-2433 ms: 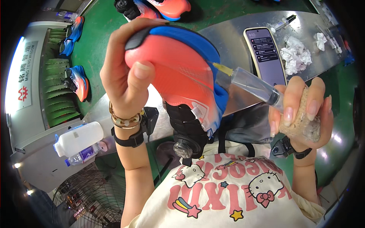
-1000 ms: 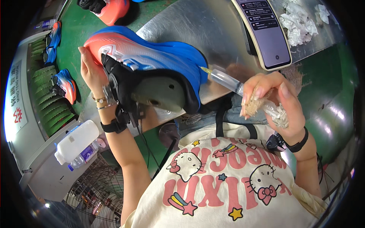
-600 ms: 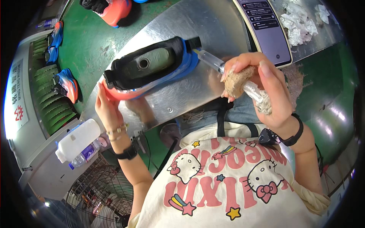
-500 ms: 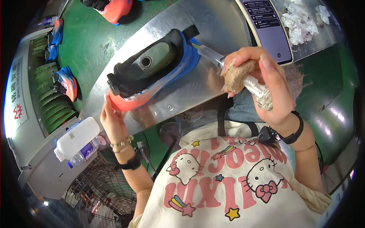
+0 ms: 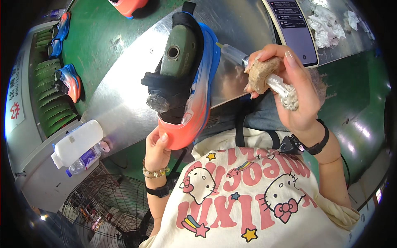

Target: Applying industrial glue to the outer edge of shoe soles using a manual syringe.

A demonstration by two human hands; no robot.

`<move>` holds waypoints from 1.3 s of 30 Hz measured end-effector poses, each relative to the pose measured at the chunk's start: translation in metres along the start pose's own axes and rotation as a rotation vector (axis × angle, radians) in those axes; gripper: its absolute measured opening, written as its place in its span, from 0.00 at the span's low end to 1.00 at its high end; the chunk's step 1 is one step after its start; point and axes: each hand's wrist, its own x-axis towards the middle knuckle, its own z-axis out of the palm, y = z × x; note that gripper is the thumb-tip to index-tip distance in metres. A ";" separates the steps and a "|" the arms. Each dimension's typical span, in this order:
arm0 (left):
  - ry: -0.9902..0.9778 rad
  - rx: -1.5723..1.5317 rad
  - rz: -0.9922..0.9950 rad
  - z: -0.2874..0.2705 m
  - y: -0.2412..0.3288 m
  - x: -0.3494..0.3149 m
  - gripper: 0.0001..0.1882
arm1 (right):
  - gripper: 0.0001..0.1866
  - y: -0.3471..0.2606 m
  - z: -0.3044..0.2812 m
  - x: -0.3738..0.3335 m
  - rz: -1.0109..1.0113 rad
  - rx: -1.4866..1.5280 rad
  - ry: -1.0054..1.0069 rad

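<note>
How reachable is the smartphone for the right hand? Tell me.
Probably yes: nothing visible stands between the right hand and the smartphone just beyond it, though the held syringe may hinder a grasp.

Glare whitens the metal tabletop [image 5: 128, 74], and the view's edges (dark, bowed) seem soft.

Worktop [image 5: 103, 45]: green surface, metal sheet [image 5: 120, 101] over part. On sheet: phone [image 5: 293, 37], screen up and lit; crumpled white paper [image 5: 324, 29] just beside; smaller white wad [image 5: 351, 20] farther right. On green surface: orange shoe [image 5: 130, 5], cut by upper edge.
</note>
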 end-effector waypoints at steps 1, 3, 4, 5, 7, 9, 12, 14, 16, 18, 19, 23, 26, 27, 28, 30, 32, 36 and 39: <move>-0.002 -0.001 -0.001 0.004 -0.002 0.001 0.21 | 0.20 0.000 0.000 -0.001 0.007 0.006 0.015; -0.115 -0.029 -0.028 0.012 -0.008 0.006 0.25 | 0.21 -0.001 0.000 -0.003 0.012 0.008 0.033; -0.115 -0.041 -0.081 0.017 -0.008 0.008 0.29 | 0.21 -0.001 -0.001 -0.004 0.017 0.026 0.031; -0.117 -0.044 -0.080 0.023 -0.010 0.010 0.29 | 0.21 -0.001 -0.002 -0.005 0.023 0.043 0.029; -0.203 -0.006 -0.054 0.033 -0.013 0.016 0.32 | 0.22 -0.005 -0.001 -0.008 0.041 0.048 0.036; -0.219 -0.007 -0.082 0.038 -0.017 0.020 0.35 | 0.22 -0.013 -0.002 -0.013 0.059 0.052 0.047; -0.306 -0.091 -0.116 0.048 -0.023 0.026 0.38 | 0.22 -0.022 -0.001 -0.019 0.120 -0.027 -0.038; -0.325 -0.098 -0.115 0.057 -0.022 0.029 0.37 | 0.22 -0.029 0.000 -0.023 0.148 -0.030 -0.037; -0.388 -0.152 -0.121 0.068 -0.022 0.034 0.36 | 0.22 -0.036 -0.001 -0.027 0.144 -0.059 -0.038; -0.418 -0.186 -0.135 0.076 -0.024 0.039 0.36 | 0.21 -0.044 -0.001 -0.034 0.138 -0.090 -0.037; -0.442 -0.218 -0.149 0.081 -0.025 0.041 0.36 | 0.21 -0.049 -0.001 -0.038 0.171 -0.121 -0.032; -0.582 -0.490 -0.321 0.099 -0.037 0.056 0.31 | 0.21 -0.067 -0.003 -0.058 0.193 -0.199 0.021; -0.662 -0.576 -0.321 0.122 -0.042 0.073 0.29 | 0.20 -0.073 -0.008 -0.069 0.113 -0.172 0.044; -0.664 -0.576 -0.323 0.128 -0.044 0.078 0.29 | 0.20 -0.074 -0.010 -0.072 0.071 -0.162 0.023; -0.674 -0.588 -0.304 0.137 -0.044 0.086 0.29 | 0.19 -0.077 -0.011 -0.074 0.039 -0.191 0.049; -0.662 -0.574 -0.275 0.153 -0.043 0.094 0.27 | 0.19 -0.082 -0.010 -0.078 0.014 -0.200 0.110; -0.652 -0.582 -0.237 0.166 -0.041 0.098 0.26 | 0.19 -0.083 -0.009 -0.081 -0.008 -0.194 0.159; -0.682 -0.587 -0.183 0.178 -0.041 0.110 0.23 | 0.18 -0.087 -0.010 -0.084 -0.019 -0.271 0.216; -0.691 -0.594 -0.154 0.183 -0.038 0.113 0.22 | 0.18 -0.089 -0.014 -0.083 -0.032 -0.322 0.181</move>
